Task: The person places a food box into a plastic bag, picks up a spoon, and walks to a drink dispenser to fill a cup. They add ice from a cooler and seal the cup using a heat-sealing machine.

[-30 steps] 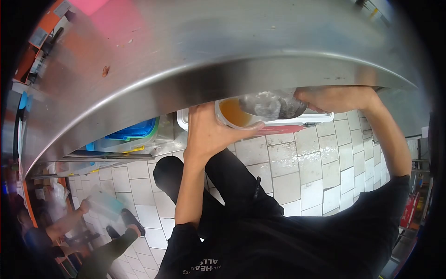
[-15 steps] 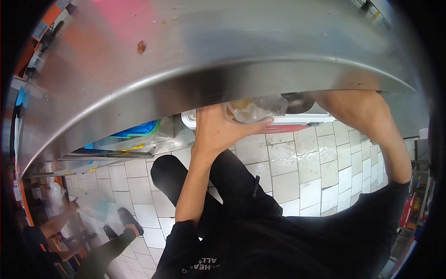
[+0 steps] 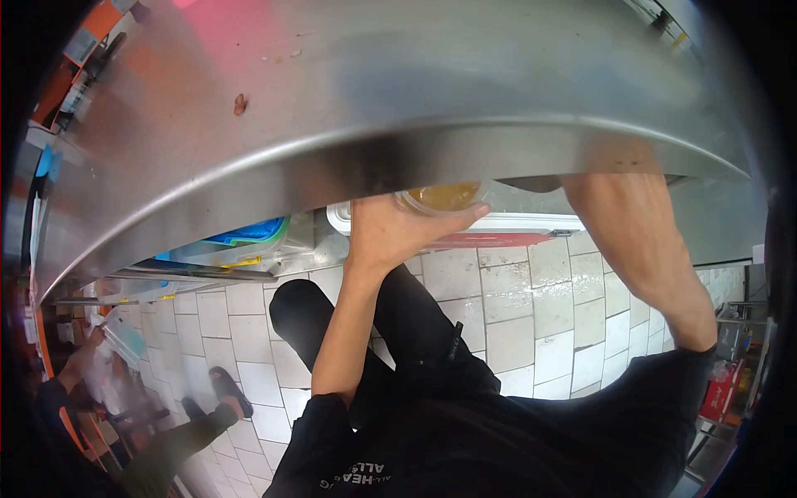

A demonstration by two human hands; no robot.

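Wrapped round a clear round cup with amber liquid is my left hand, just below the edge of the steel counter. The counter hides the cup's far side. My right hand reaches under that edge, and its fingers are hidden. Beside it, part of a dark metal scoop shows under the counter. A white cooler with a red side lies behind and below the cup.
At the left below the counter are blue and clear tubs. Another person's arm and a foot in a dark shoe show at the lower left. Small brown scraps lie on the counter. The floor is tiled.
Ice tipped from the scoop into the cup, and the scoop has since moved away. My right hand has withdrawn under the counter, while my left hand still holds the cup.
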